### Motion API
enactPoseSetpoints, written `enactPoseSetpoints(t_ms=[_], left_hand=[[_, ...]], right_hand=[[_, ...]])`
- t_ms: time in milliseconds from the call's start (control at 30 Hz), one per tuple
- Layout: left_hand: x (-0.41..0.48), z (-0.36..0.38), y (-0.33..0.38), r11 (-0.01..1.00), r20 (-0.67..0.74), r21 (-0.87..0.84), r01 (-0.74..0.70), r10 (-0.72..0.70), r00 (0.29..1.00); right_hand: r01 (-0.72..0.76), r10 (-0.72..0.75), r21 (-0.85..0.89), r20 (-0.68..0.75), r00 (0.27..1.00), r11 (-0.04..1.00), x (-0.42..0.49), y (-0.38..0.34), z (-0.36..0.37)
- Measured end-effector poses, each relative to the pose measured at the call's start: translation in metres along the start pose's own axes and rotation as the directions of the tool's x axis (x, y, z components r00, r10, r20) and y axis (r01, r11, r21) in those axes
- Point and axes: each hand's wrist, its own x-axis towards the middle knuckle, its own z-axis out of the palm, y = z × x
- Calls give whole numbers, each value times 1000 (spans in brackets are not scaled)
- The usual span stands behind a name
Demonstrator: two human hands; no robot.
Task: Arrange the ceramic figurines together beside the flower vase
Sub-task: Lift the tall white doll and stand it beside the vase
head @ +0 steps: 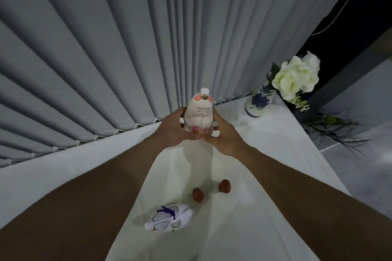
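A pale pink ceramic figurine point(200, 113) with a white topknot and a flower painted on its front is held upright above the white table point(265, 176). My left hand point(174, 128) grips its left side and my right hand point(223, 133) its right side, fingertips meeting under its base. A white figurine point(169, 217) with purple markings lies on its side near the front. Two small brown pieces point(198, 194) point(224, 186) rest between it and my hands. The blue-and-white flower vase point(259, 99) with white roses point(296, 77) stands at the table's far right corner.
A grey pleated curtain point(127, 48) hangs along the table's back edge. The table's right edge drops to a grey floor point(364, 165), where dark twigs point(337, 131) lie. A dark wall panel point(350, 27) rises behind the vase.
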Motion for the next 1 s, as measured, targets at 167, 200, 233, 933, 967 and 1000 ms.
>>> enactPoseSetpoints(t_ms=[167,200,233,933,967,1000], left_hand=[[58,41,30,999,46,43,-24,22,999],[68,49,36,998,47,55,-30,27,999],[72,51,40,997,38,65,-41,39,999],[90,86,53,972,-8,236,16,-15,1000],[82,86,50,955,-15,292,47,-45,999],[73,86,45,934,-8,348,78,-80,997]], right_hand=[[-25,24,-9,-75,997,1000,16,40,-48],[-33,33,-4,-90,995,999,19,47,-57],[-28,28,-3,-97,995,1000,19,48,-60],[-112,104,-17,-265,959,994,22,81,-75],[-127,120,-7,-286,951,992,15,81,-70],[-137,133,8,-297,946,991,7,82,-64]])
